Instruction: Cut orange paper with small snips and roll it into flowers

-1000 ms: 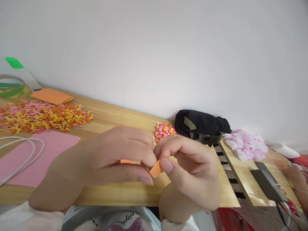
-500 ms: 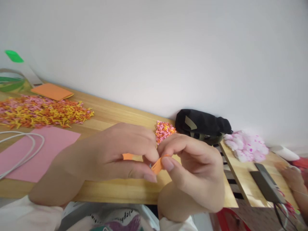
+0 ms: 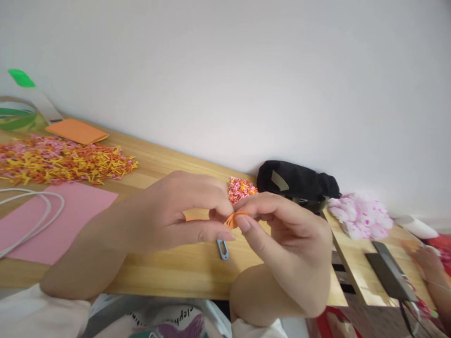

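Observation:
My right hand point(image 3: 282, 244) pinches a small bent piece of orange paper point(image 3: 235, 219) between thumb and forefinger. From the other side, my left hand point(image 3: 190, 211) closes its thumb and fingers around the free end, which looks split into narrow strips. Both hands are raised a little over the wooden table point(image 3: 172, 277). Just below the fingertips a small blue-grey object with an oblong slot point(image 3: 224, 257) lies on the tabletop; its upper end is hidden by my left thumb. A bit of orange point(image 3: 192, 218) shows through the gap in my left hand.
At left lie a heap of pink, orange and yellow paper pieces point(image 3: 66, 162), orange folded paper point(image 3: 76, 130), pink paper point(image 3: 79, 202) and a white cable point(image 3: 52, 194). Behind my hands are a smaller heap point(image 3: 241, 188) and a black bag point(image 3: 296, 178). Another person's arm point(image 3: 435, 267) is at right.
Both hands have risen slightly with the orange paper, which now looks more curved. The blue-grey object, mostly covered before, now shows on the table beneath them.

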`<state>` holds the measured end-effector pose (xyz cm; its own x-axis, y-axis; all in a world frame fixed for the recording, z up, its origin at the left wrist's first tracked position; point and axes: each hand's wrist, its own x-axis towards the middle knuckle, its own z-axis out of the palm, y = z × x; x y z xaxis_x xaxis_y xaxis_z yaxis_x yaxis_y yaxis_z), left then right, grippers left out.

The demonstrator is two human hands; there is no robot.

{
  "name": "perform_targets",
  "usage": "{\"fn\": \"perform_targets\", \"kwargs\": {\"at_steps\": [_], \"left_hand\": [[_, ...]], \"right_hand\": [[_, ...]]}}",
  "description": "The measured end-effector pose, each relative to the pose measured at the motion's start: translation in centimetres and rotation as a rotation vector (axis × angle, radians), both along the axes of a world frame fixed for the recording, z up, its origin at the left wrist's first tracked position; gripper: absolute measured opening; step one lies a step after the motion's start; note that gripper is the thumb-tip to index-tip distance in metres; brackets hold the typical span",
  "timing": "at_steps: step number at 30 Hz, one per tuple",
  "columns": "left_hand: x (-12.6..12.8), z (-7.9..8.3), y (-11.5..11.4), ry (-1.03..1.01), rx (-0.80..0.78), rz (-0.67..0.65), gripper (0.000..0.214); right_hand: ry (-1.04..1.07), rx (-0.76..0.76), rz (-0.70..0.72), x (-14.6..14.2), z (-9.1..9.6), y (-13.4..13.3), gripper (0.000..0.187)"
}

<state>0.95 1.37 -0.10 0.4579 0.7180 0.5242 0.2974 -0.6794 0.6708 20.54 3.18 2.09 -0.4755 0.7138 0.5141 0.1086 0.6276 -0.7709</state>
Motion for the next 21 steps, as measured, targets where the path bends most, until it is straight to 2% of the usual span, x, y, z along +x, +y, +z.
{"fn": "perform_targets", "kwargs": {"at_steps": [10,21], "left_hand": [[-0.3,-0.1,0.9,0.043,-0.009,0.149,0.014],[-0.7,0.3,0.9,0.075,0.036,0.225,0.018]], "right_hand": [[-0.092,0.088,-0.178,-0.9,-0.3,0.2,0.009],[-0.018,0.139,-0.176,-1.6,-1.1,0.7,0.01]]}}
